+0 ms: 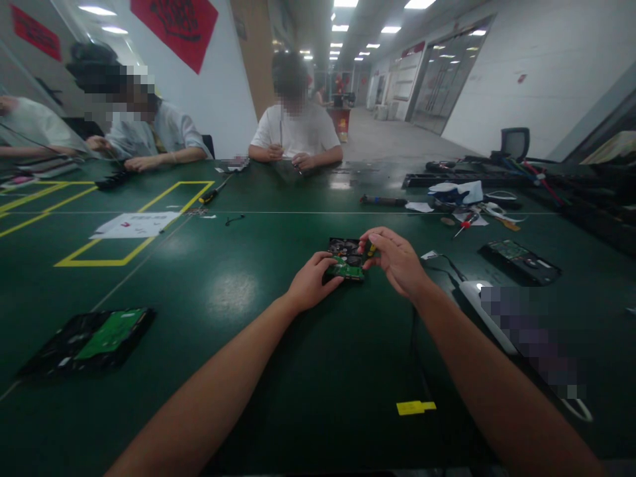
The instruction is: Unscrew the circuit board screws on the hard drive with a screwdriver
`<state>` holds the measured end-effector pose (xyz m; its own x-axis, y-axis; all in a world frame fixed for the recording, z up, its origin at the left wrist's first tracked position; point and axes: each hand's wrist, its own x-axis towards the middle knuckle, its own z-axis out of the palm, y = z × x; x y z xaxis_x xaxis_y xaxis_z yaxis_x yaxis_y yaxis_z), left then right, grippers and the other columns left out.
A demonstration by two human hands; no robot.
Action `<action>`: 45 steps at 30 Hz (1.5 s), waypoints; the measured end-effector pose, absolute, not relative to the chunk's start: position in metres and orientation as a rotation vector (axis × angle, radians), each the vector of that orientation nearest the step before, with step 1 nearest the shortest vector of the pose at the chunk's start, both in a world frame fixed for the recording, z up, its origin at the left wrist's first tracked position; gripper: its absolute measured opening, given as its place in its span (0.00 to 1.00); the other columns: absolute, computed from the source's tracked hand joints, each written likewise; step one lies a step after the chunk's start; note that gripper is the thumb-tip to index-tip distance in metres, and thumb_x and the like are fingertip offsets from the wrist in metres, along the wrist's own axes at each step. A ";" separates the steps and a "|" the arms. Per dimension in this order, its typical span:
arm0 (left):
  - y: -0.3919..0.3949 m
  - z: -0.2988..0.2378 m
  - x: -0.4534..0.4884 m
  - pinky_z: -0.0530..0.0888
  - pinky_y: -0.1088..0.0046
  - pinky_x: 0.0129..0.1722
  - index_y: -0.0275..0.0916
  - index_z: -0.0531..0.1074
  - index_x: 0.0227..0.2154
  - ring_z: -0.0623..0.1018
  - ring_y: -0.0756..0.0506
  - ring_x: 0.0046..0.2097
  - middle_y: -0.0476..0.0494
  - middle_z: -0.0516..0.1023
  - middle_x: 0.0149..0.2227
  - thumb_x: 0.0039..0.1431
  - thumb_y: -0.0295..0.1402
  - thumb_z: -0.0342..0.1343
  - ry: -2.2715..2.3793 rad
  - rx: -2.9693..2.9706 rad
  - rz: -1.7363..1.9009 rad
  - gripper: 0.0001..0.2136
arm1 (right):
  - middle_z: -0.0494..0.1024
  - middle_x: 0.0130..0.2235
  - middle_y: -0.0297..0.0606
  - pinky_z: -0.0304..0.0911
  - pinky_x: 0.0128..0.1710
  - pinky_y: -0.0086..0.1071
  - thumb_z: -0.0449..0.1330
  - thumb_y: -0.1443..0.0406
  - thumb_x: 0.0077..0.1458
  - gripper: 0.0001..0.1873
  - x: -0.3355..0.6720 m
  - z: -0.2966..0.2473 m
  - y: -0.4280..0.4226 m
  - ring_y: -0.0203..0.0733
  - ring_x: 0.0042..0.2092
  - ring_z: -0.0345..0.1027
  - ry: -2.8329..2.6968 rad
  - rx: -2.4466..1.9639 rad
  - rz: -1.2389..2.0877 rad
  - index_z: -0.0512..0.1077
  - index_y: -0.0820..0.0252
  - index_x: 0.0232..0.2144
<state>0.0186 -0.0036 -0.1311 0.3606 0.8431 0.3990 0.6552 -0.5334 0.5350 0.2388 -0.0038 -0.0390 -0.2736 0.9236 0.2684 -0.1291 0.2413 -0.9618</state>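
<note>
A hard drive (pixel 344 248) with a green circuit board (pixel 348 267) lies on the green table in front of me. My left hand (pixel 314 279) grips its left side, fingers over the board's edge and thumb along the near side. Just above the drive's right side, my right hand (pixel 393 260) is closed with thumb and fingers around a screwdriver (pixel 371 250). Only a bit of its yellow and black handle shows; its tip is hidden or too small to make out.
Another hard drive (pixel 109 338) lies at the left, and one more drive (pixel 521 260) at the right. A white power strip (pixel 489 318) sits beside my right forearm. Farther back are a yellow-black screwdriver (pixel 213 191), a paper sheet (pixel 136 225) and a red-handled screwdriver (pixel 466 225). Several people sit across.
</note>
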 end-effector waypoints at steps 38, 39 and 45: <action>-0.004 -0.130 0.020 0.73 0.56 0.57 0.42 0.70 0.54 0.72 0.38 0.58 0.38 0.67 0.59 0.61 0.43 0.58 1.323 2.356 0.936 0.20 | 0.78 0.40 0.40 0.62 0.23 0.28 0.59 0.59 0.57 0.08 0.251 -0.039 -0.005 0.44 0.41 0.69 -1.209 -0.721 1.419 0.72 0.54 0.38; -0.004 -0.130 0.019 0.73 0.56 0.57 0.42 0.70 0.54 0.72 0.38 0.58 0.38 0.67 0.59 0.61 0.43 0.58 1.324 2.358 0.933 0.20 | 0.78 0.41 0.40 0.60 0.22 0.28 0.59 0.59 0.58 0.09 0.252 -0.039 -0.004 0.44 0.41 0.70 -1.229 -0.723 1.398 0.72 0.53 0.41; -0.003 -0.131 0.019 0.72 0.56 0.58 0.42 0.70 0.53 0.72 0.39 0.57 0.38 0.67 0.58 0.61 0.43 0.58 1.309 2.368 0.952 0.19 | 0.78 0.39 0.41 0.65 0.28 0.32 0.56 0.58 0.60 0.12 0.257 -0.042 -0.001 0.44 0.41 0.71 -1.328 -0.737 1.295 0.76 0.55 0.41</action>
<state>0.0189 -0.0034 -0.1314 0.3748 0.8290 0.4151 0.6501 -0.5542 0.5198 0.2569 -0.0015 -0.0424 -0.2201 0.9379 0.2680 -0.2438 0.2131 -0.9461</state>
